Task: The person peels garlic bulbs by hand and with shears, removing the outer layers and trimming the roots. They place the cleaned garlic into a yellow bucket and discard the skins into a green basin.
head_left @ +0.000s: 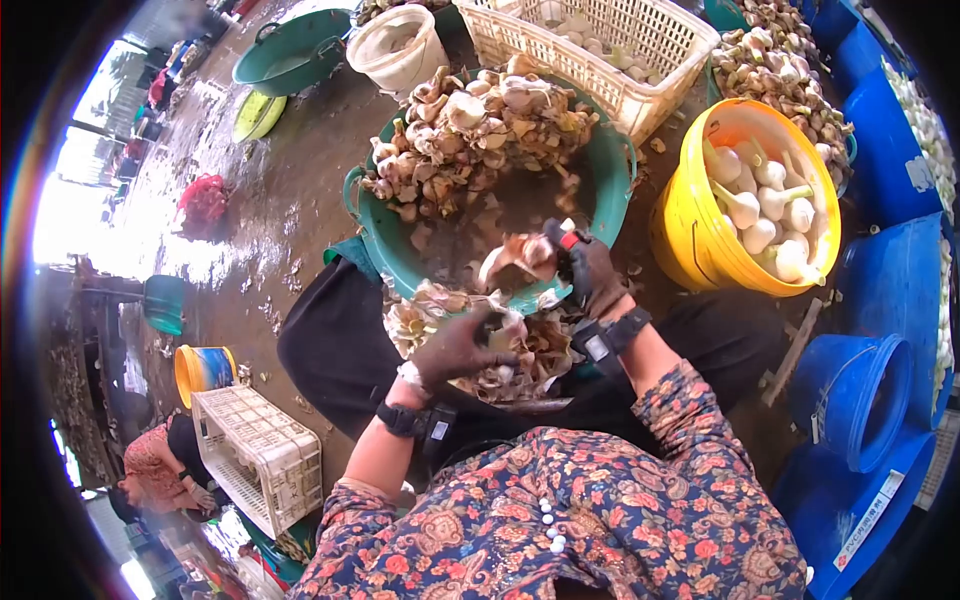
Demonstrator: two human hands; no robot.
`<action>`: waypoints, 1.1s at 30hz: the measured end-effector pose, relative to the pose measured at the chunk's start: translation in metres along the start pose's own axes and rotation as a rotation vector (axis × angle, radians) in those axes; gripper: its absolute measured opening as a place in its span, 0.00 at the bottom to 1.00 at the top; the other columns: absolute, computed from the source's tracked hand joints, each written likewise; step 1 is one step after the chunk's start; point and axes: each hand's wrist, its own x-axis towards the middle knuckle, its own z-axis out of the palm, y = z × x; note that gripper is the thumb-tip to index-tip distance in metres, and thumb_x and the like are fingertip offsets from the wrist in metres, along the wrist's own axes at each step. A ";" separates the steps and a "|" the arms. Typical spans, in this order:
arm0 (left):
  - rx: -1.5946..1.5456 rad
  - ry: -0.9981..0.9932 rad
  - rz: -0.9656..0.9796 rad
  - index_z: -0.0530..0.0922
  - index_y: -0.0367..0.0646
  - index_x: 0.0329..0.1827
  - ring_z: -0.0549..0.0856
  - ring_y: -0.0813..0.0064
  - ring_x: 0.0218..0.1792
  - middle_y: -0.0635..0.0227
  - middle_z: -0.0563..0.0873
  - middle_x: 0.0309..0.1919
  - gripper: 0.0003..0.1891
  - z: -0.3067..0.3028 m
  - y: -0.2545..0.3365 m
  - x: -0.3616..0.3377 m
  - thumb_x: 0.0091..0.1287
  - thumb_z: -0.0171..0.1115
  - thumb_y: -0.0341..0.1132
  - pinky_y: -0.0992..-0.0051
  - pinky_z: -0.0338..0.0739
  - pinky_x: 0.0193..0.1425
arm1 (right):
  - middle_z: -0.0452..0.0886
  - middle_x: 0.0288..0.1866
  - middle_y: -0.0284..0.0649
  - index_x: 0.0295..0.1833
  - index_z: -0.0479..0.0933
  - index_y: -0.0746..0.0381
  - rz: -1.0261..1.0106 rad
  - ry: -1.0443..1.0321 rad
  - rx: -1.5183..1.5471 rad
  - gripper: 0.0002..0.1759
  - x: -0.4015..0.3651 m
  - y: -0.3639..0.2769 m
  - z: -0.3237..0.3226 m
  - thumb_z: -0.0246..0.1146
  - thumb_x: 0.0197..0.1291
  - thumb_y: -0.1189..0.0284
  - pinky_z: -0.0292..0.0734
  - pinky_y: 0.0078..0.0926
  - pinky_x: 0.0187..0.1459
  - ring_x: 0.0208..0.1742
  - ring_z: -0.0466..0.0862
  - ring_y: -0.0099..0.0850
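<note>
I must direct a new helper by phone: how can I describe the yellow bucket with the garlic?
From the dark floral shirt in the foreground, look ahead to the wide green tub heaped with brownish garlic. The yellow bucket stands just to that tub's right. White bulbs inside set it apart from that heap, and its colour from the blue bucket nearby.

Navy floral blouse point(480, 510) (white buttons point(547, 519) down front), black trousers point(330, 345), dark gloves point(450, 352), black wrist straps point(402, 420)

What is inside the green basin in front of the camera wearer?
The green basin holds a heap of unpeeled garlic bulbs on its far side; nearer, some brownish, littered bottom shows. Whatever lies beneath the heap is covered.
</note>
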 end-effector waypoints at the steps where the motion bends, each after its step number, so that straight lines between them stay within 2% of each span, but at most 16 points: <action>1: -0.106 0.022 -0.164 0.72 0.34 0.54 0.79 0.78 0.43 0.64 0.82 0.43 0.29 -0.008 0.001 0.012 0.54 0.72 0.41 0.75 0.75 0.49 | 0.73 0.21 0.23 0.30 0.79 0.59 0.006 -0.006 0.034 0.10 -0.007 -0.004 0.009 0.69 0.55 0.66 0.60 0.16 0.21 0.20 0.67 0.14; 2: -0.209 0.367 0.083 0.74 0.34 0.50 0.78 0.79 0.42 0.65 0.82 0.40 0.24 0.000 -0.005 0.024 0.56 0.71 0.40 0.75 0.75 0.47 | 0.73 0.21 0.23 0.30 0.79 0.59 0.011 -0.004 0.037 0.10 -0.008 0.001 0.012 0.69 0.55 0.66 0.60 0.16 0.21 0.20 0.67 0.14; 4: -0.351 0.497 0.100 0.75 0.36 0.48 0.78 0.81 0.38 0.69 0.82 0.36 0.18 0.000 -0.004 0.044 0.59 0.68 0.37 0.79 0.75 0.42 | 0.77 0.25 0.25 0.33 0.81 0.62 -0.033 -0.114 -0.033 0.08 -0.006 0.011 0.013 0.69 0.55 0.69 0.63 0.16 0.23 0.23 0.70 0.14; 12: -0.571 0.018 -0.057 0.78 0.39 0.36 0.76 0.87 0.25 0.75 0.81 0.26 0.08 0.004 0.025 0.024 0.63 0.63 0.35 0.84 0.70 0.29 | 0.82 0.28 0.32 0.32 0.81 0.65 0.011 0.064 0.028 0.11 0.024 0.053 -0.013 0.68 0.54 0.67 0.73 0.21 0.29 0.28 0.77 0.20; 13: -0.618 -0.052 -0.044 0.78 0.39 0.35 0.76 0.87 0.24 0.75 0.80 0.25 0.09 0.002 0.035 0.013 0.62 0.64 0.36 0.85 0.69 0.27 | 0.82 0.28 0.33 0.33 0.80 0.65 -0.429 -0.010 -0.257 0.13 0.030 0.059 -0.018 0.66 0.56 0.64 0.74 0.22 0.29 0.28 0.79 0.21; 14: -0.592 -0.122 -0.046 0.78 0.39 0.35 0.75 0.87 0.24 0.75 0.79 0.24 0.10 -0.006 0.047 0.002 0.60 0.66 0.36 0.85 0.69 0.27 | 0.82 0.29 0.33 0.35 0.80 0.64 -0.105 -0.031 -0.181 0.14 0.037 0.058 -0.033 0.63 0.59 0.63 0.75 0.23 0.29 0.27 0.80 0.23; 17: -0.638 -0.258 -0.260 0.78 0.37 0.35 0.76 0.84 0.25 0.74 0.80 0.25 0.15 -0.037 0.058 -0.019 0.55 0.70 0.39 0.84 0.71 0.28 | 0.82 0.34 0.35 0.42 0.78 0.63 0.082 -0.133 0.116 0.13 0.022 0.038 -0.028 0.62 0.60 0.63 0.76 0.23 0.33 0.30 0.80 0.24; 18: -0.639 -0.253 -0.258 0.78 0.37 0.35 0.76 0.84 0.25 0.74 0.80 0.25 0.15 -0.035 0.049 -0.015 0.55 0.70 0.39 0.84 0.71 0.28 | 0.81 0.38 0.35 0.45 0.77 0.63 -0.027 -0.284 0.096 0.13 0.023 0.045 -0.027 0.61 0.61 0.65 0.76 0.22 0.35 0.33 0.80 0.23; 20: -0.095 -0.030 0.257 0.79 0.34 0.36 0.79 0.80 0.26 0.71 0.82 0.25 0.19 -0.029 0.017 0.001 0.54 0.70 0.43 0.78 0.74 0.32 | 0.78 0.43 0.33 0.49 0.74 0.62 -0.023 -0.452 0.118 0.12 0.029 0.055 -0.026 0.57 0.64 0.68 0.75 0.20 0.39 0.38 0.78 0.22; 22: 0.238 0.129 -0.039 0.79 0.33 0.38 0.80 0.78 0.30 0.63 0.82 0.28 0.20 -0.025 0.022 0.016 0.56 0.69 0.45 0.74 0.75 0.38 | 0.78 0.38 0.31 0.49 0.74 0.61 -0.670 -0.344 -0.684 0.12 0.018 0.048 -0.023 0.54 0.66 0.65 0.74 0.19 0.37 0.37 0.78 0.21; 23: 0.128 0.191 -0.054 0.79 0.33 0.38 0.79 0.78 0.30 0.64 0.82 0.28 0.20 -0.019 0.026 0.023 0.57 0.68 0.45 0.75 0.74 0.37 | 0.78 0.38 0.31 0.49 0.74 0.61 -0.671 -0.344 -0.686 0.12 0.011 0.046 -0.016 0.54 0.66 0.65 0.74 0.19 0.37 0.37 0.78 0.21; 25: -0.235 0.235 -0.085 0.78 0.33 0.39 0.79 0.79 0.29 0.68 0.82 0.27 0.19 0.000 0.013 0.046 0.61 0.64 0.45 0.78 0.74 0.35 | 0.79 0.31 0.31 0.47 0.76 0.59 -0.083 -0.172 0.141 0.16 0.002 0.038 0.000 0.54 0.66 0.58 0.73 0.19 0.35 0.34 0.78 0.21; 26: -0.382 0.293 -0.127 0.78 0.34 0.39 0.79 0.78 0.29 0.69 0.81 0.28 0.17 0.014 0.000 0.057 0.63 0.63 0.43 0.79 0.73 0.33 | 0.79 0.27 0.31 0.44 0.77 0.59 0.249 -0.271 0.155 0.21 0.022 0.055 -0.027 0.55 0.64 0.52 0.73 0.22 0.31 0.29 0.78 0.23; 28: -0.589 0.146 -0.350 0.78 0.34 0.39 0.79 0.80 0.28 0.70 0.81 0.27 0.15 0.011 0.013 0.064 0.63 0.63 0.41 0.80 0.73 0.31 | 0.79 0.26 0.30 0.38 0.79 0.60 -0.007 -0.163 -0.309 0.22 0.013 0.052 -0.018 0.58 0.61 0.51 0.72 0.23 0.28 0.26 0.78 0.24; 30: -0.574 0.109 0.008 0.79 0.34 0.38 0.79 0.81 0.25 0.71 0.81 0.25 0.14 0.015 -0.005 0.066 0.62 0.62 0.40 0.80 0.72 0.28 | 0.79 0.27 0.31 0.38 0.79 0.61 0.238 -0.005 0.035 0.20 0.016 0.055 -0.023 0.60 0.60 0.54 0.72 0.24 0.27 0.27 0.78 0.25; 33: -0.516 -0.117 -0.226 0.81 0.35 0.37 0.79 0.83 0.26 0.71 0.82 0.25 0.14 -0.001 -0.006 0.077 0.62 0.62 0.41 0.80 0.72 0.29 | 0.81 0.33 0.34 0.44 0.77 0.61 -0.109 0.085 -0.293 0.19 0.061 0.107 -0.065 0.60 0.61 0.56 0.76 0.28 0.33 0.32 0.80 0.29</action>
